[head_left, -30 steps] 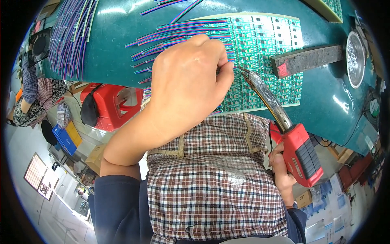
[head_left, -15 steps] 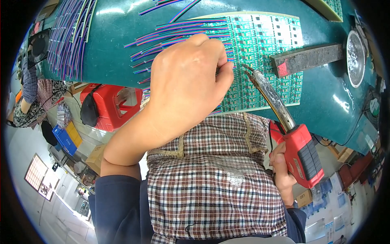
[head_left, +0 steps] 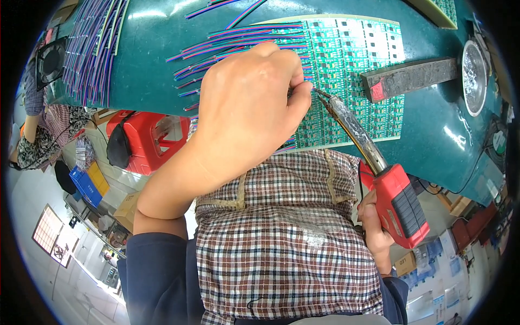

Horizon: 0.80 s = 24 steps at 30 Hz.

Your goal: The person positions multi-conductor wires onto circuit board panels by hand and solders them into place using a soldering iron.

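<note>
The flat green panel of small circuit boards (head_left: pixel 346 70) lies beneath the left hand's (head_left: pixel 249 97) grip, extending rightward; thin red, blue and black wires (head_left: pixel 254 32) fan leftward. Knuckles up, that grip curls narrowly, contents hidden. The right hand (head_left: pixel 372 222) grips the red-and-black, metal-barrelled soldering iron (head_left: pixel 401 206), its tip just beside the left thumb.
</note>
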Available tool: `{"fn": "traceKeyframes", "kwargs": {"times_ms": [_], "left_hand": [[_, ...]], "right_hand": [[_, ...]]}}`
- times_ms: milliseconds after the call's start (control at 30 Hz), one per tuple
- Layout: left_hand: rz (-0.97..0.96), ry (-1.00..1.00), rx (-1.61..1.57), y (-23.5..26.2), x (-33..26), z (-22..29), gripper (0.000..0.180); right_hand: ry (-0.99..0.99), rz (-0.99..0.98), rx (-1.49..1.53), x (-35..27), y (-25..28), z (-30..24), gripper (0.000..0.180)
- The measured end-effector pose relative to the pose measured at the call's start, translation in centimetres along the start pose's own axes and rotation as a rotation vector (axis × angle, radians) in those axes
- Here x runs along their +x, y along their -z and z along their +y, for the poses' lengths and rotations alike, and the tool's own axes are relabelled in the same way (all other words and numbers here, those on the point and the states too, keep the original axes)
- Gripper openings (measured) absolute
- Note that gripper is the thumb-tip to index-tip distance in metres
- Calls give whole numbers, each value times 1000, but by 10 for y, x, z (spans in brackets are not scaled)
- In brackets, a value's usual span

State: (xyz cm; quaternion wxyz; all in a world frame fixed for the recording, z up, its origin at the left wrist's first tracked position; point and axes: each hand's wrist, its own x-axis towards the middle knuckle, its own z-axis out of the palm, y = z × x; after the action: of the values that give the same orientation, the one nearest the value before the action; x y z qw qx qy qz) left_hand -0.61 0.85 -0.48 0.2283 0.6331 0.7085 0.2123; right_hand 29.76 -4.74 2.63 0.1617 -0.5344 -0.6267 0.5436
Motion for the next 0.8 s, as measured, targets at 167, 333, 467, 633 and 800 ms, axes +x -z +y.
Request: {"fn": "traceKeyframes", "kwargs": {"times_ms": [167,333,467,633,800], "left_hand": [[-10,-6,0,2,-2,-1,20],[-16,-4,1,2,0,-1,20],[-21,-11,9,1,1,-2,21],[-20,-1,5,0,0,-3,20],[10,-21,9,0,3,-1,21]], "right_hand": [[7,-28,-63,1,1,-4,9],[36,4,-98,0,2,-5,9],[-19,47,-89,-4,2,-7,10],[42,34,-86,0,3,0,14],[160,104,58,15,0,-7,16]]}}
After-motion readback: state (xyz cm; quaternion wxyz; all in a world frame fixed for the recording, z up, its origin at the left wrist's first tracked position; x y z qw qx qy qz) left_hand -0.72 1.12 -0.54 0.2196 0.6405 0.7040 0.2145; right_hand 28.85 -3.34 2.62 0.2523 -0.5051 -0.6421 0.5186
